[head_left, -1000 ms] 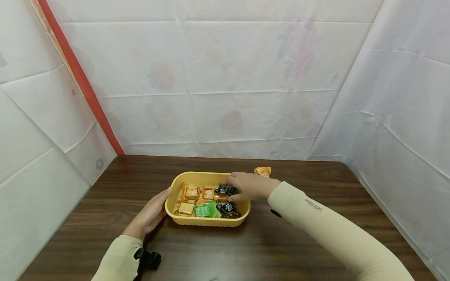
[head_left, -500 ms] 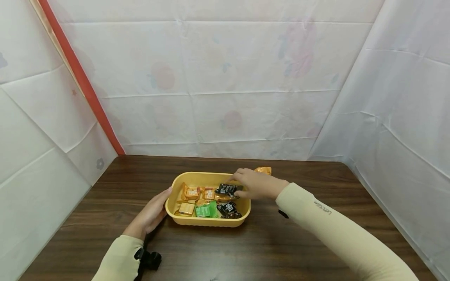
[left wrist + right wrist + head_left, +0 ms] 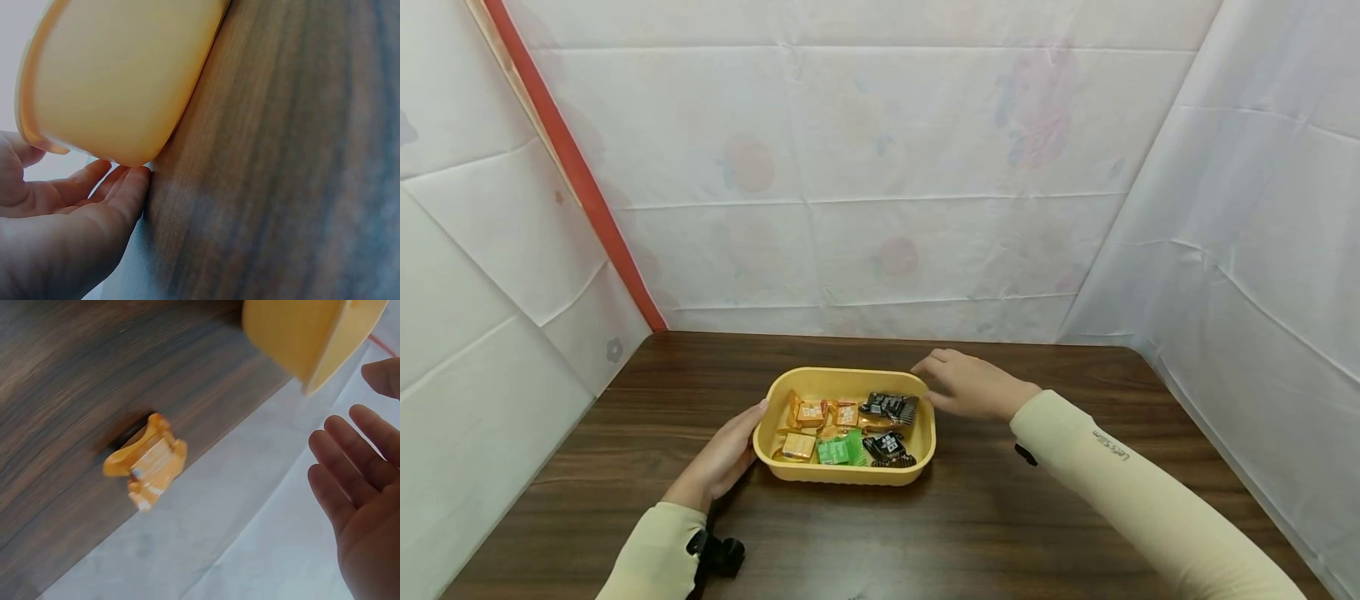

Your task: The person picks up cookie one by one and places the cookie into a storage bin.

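A yellow plastic basket (image 3: 845, 475) stands on the table holding several small wrapped sweets: orange ones (image 3: 811, 412), a green one (image 3: 832, 452) and black ones (image 3: 886, 447). My left hand (image 3: 724, 454) rests against its left end, fingertips on the outer wall and thumb by the rim. Over the right end of the basket hovers my right hand (image 3: 973, 385), fingers loosely spread, holding nothing. In the right wrist view, an orange-wrapped sweet (image 3: 153, 464) lies on the table outside the basket, apart from that hand (image 3: 369, 481). The head view has it hidden behind the right hand.
The dark wood table (image 3: 850, 542) ends at a white patterned sheet (image 3: 865, 167) at the back. Similar sheets hang on both sides. A red strip (image 3: 572, 167) runs down the left corner. A black wrist mount (image 3: 718, 556) sits under the left wrist.
My right hand has risen out of the basket and moved to the right, uncovering the black-wrapped sweets and covering the orange one on the table. The left hand and basket stay put.
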Demonstrator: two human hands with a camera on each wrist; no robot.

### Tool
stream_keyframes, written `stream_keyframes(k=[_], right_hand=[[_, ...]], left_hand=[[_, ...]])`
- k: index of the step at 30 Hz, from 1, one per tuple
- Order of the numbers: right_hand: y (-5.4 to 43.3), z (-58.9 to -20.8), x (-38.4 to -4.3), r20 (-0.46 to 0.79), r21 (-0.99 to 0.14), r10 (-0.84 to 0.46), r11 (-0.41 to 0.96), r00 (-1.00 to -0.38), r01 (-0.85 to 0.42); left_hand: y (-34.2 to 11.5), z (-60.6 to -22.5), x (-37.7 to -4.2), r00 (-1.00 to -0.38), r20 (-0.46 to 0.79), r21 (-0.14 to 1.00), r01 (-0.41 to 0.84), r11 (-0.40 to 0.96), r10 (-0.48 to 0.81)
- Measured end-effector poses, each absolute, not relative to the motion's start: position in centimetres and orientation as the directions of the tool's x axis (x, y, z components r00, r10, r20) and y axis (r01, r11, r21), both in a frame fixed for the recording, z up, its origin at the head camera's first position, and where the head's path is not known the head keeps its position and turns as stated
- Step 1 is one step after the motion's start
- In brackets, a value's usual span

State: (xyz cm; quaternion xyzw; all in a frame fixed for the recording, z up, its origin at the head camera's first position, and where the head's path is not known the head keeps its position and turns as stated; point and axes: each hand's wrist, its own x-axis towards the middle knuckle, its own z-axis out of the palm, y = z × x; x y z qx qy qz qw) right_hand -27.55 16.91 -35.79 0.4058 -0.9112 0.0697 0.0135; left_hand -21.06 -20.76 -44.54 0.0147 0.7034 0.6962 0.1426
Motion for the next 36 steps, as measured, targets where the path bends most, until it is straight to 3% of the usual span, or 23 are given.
stream_keyframes(k=[7,17,25,36], right_hand=[[18.7,-36.6,-28.6,0.064,-0.151,-0.675,0.721,-0.735,-0.676],[20.9,-38.6,-30.5,0.032,-0.176,-0.625,0.764,-0.78,-0.62],[21.6,-39.4,-31.4,-0.006,-0.098,-0.579,0.812,-0.816,-0.575],[21.6,-41.3,-32.4,-0.028,-0.076,-0.438,0.897,-0.898,-0.435]], left_hand=[[-20.8,-44.6,-21.0,-0.959,-0.189,0.982,-0.186,0.032,0.214],[-20.8,-44.6,-21.1,-0.958,-0.193,0.981,-0.191,0.03,0.212],[-20.9,-44.6,-21.2,-0.959,-0.187,0.982,-0.184,0.035,0.214],[-20.8,-44.7,-21.2,-0.958,-0.183,0.983,-0.181,0.03,0.22]])
